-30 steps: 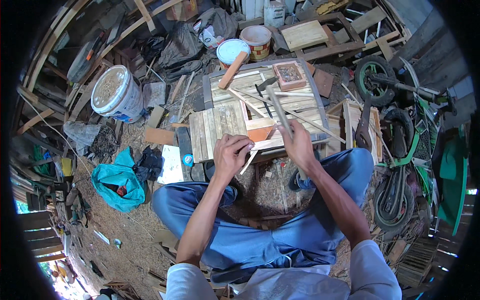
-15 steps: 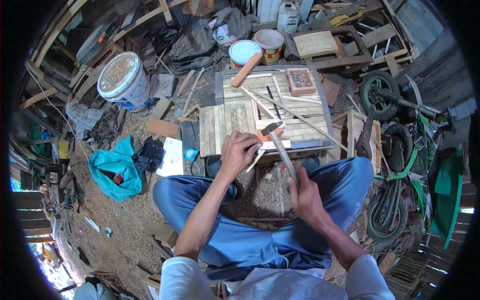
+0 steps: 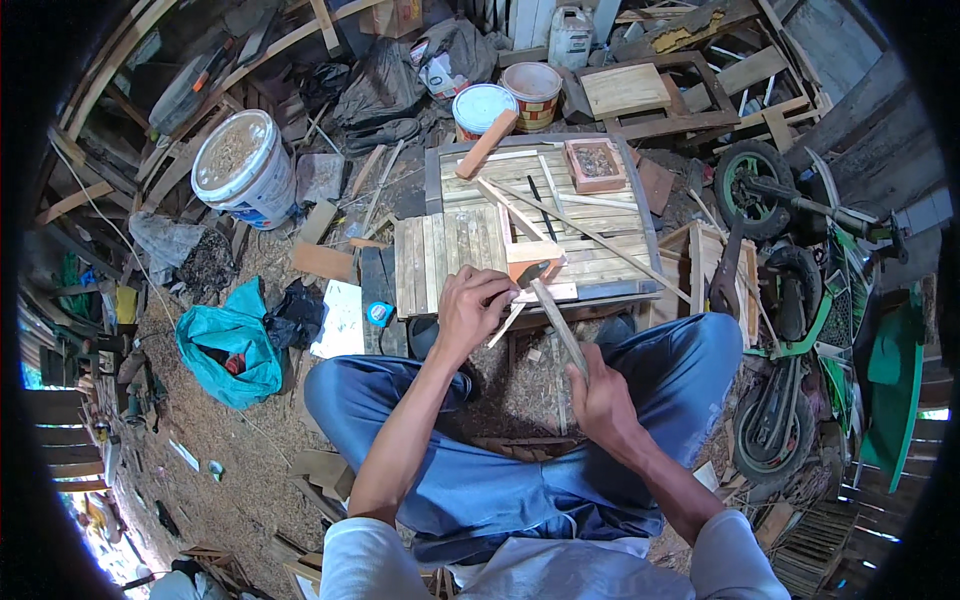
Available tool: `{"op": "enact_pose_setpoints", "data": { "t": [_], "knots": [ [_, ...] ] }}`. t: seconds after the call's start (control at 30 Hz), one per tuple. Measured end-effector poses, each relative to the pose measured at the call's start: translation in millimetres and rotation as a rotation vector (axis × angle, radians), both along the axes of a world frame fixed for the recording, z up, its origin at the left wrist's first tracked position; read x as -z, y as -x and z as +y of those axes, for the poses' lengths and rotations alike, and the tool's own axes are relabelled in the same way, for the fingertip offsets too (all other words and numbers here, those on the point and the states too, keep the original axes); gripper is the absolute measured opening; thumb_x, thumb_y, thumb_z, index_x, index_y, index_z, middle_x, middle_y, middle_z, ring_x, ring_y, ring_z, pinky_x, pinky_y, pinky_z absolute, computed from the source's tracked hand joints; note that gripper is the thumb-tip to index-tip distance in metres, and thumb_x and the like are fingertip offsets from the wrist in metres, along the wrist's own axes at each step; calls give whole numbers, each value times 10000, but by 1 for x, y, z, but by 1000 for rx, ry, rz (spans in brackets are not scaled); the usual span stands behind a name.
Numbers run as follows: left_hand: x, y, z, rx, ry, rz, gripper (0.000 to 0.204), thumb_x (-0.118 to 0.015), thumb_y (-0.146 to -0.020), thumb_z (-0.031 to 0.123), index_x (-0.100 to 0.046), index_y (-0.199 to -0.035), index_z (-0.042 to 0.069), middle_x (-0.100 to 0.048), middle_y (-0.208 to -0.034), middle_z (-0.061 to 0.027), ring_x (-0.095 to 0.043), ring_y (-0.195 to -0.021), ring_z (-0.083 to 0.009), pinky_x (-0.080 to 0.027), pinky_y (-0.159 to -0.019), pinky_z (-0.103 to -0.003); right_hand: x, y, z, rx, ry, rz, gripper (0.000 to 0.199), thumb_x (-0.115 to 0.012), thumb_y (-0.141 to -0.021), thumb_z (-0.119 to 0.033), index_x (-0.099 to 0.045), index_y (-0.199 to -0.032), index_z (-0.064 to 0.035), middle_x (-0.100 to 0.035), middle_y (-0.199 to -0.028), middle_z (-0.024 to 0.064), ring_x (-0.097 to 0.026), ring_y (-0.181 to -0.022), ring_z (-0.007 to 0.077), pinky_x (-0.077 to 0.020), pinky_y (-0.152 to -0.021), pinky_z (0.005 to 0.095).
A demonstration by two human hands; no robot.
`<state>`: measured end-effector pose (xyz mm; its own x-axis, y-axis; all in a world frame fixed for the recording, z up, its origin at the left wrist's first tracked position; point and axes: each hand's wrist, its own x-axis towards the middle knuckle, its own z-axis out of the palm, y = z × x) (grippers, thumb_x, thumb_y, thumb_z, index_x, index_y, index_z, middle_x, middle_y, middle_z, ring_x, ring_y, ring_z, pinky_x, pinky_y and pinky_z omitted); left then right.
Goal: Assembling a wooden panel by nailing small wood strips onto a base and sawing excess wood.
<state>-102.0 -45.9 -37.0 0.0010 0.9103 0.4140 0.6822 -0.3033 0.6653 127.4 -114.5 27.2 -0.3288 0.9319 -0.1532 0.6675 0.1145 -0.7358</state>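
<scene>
My right hand point(image 3: 604, 402) is wrapped round the wooden handle of a hammer point(image 3: 559, 325), whose dark head is low over the near edge of a slatted wooden work table point(image 3: 600, 225). My left hand point(image 3: 470, 312) is closed, thumb and fingers pinched together just left of the hammer head; what they pinch is too small to make out. Beneath and beside the fingertips is a small frame of light wood pieces point(image 3: 534, 252) at the table's near edge. A thin wood stick point(image 3: 508, 324) sticks out past the table below my left fingertips.
On the table are a small box of nails or bits point(image 3: 595, 163), a reddish wood block point(image 3: 487, 144) and a long thin strip point(image 3: 590, 236). A blue tape measure point(image 3: 379, 313) lies to the left. Buckets point(image 3: 240, 165), a teal sack point(image 3: 232, 345) and a small green bike point(image 3: 810, 300) surround me.
The hammer head has come down nearer the wood and my left fingertips. My right hand has shifted slightly lower, while my left hand stays in nearly the same place.
</scene>
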Motion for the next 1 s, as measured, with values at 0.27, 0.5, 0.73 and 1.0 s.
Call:
{"op": "enact_pose_setpoints", "data": {
  "t": [0.27, 0.5, 0.73, 1.0],
  "knots": [
    [1, 4, 1, 3, -18, 23, 124, -749, -745, 109, -751, -865, 76, -718, -932, -28, -602, -849, -241, -439, -761, -362, 0, 2, -1, -31, -8, -81, 297, -519, -954, -131, -415, -1206, -15, -599, -753, 316, -594, -725, 516, -436, -592, 580],
    [1, 4, -1, 12, -2, 17, 139, -747, -757, 137, -747, -876, 66, -713, -947, -28, -601, -867, -244, -430, -779, -362, 2, 5, -4, -4, -92, -35, 254, -517, -956, -135, -416, -1162, -26, -590, -740, 311, -583, -708, 518, -426, -586, 586],
    [-2, 4, 0, 20, 16, 4, 118, -753, -762, 142, -753, -865, 85, -715, -939, -23, -604, -868, -239, -439, -783, -365, -10, 10, -4, 48, -69, 60, 260, -503, -965, -163, -423, -1168, -21, -597, -787, 318, -577, -759, 527, -422, -632, 598],
    [0, 4, 0, 16, 12, 13, 111, -754, -760, 131, -755, -860, 84, -719, -928, -20, -602, -853, -243, -445, -772, -364, -3, 7, -8, 40, -103, 46, 304, -497, -951, -139, -420, -1223, -25, -599, -769, 326, -586, -731, 526, -433, -626, 598]
  ]
}}
